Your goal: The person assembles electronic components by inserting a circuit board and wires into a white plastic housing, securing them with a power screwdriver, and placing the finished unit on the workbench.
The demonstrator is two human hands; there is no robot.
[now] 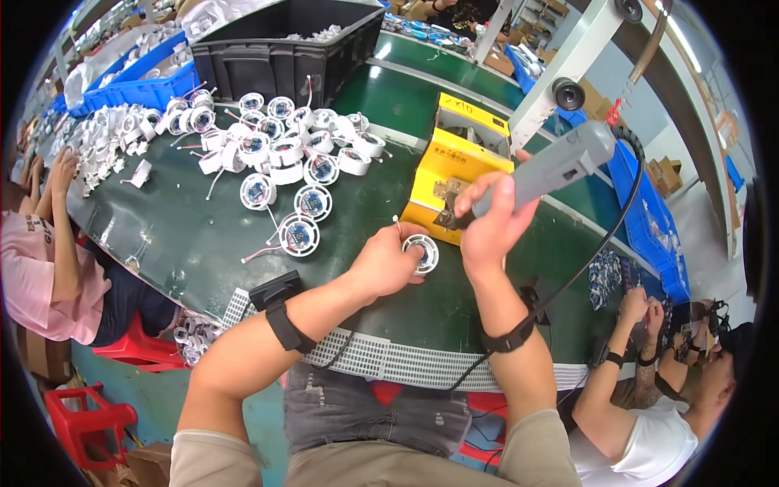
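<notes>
One risk is looming: the left hand is pinching a white ring housing just before the yellow screw feeder, the right hand is clutching a grey electric screwdriver, and its tip could be straying if the cord is snagging.

yellow box partly hidden, pink-shirted person cut off

Round part, white rim, blue centre, face up, just nearside of the yellow box; power tool, grey, corded, slanting down toward the box.
</notes>
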